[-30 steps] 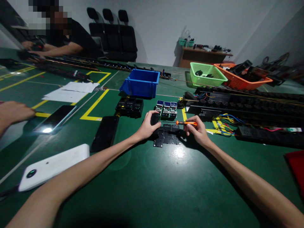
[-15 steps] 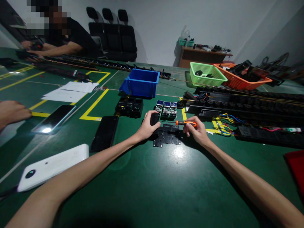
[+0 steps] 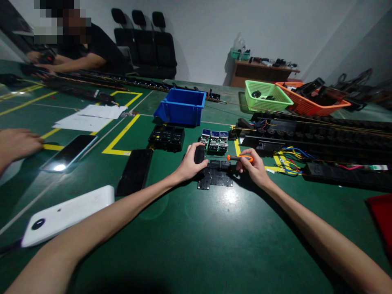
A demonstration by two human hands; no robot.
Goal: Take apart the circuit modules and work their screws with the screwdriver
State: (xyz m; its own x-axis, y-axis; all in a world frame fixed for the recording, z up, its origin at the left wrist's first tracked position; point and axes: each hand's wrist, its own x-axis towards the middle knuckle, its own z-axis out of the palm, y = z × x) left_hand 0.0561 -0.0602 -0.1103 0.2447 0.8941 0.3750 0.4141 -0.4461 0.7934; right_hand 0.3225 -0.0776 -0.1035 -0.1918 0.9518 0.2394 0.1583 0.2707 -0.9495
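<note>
My left hand is closed around a small black case, held upright. In my right hand is a screwdriver with an orange and black handle; its thin shaft points left, toward the case, and I cannot tell if the tip touches it. Several flat black plates lie on the table just below the shaft. Behind my hands stand small circuit boards with blue-white displays in a row. A group of black modules sits to the left of the boards.
A blue bin stands behind the modules. Phones and a white device lie at left, near another person's hand. Long black rails and loose wires are at right, before green and orange baskets.
The black case in my left hand has turned slightly, and the screwdriver handle has shifted a little. The other person's hand at left has moved slightly to the right.
</note>
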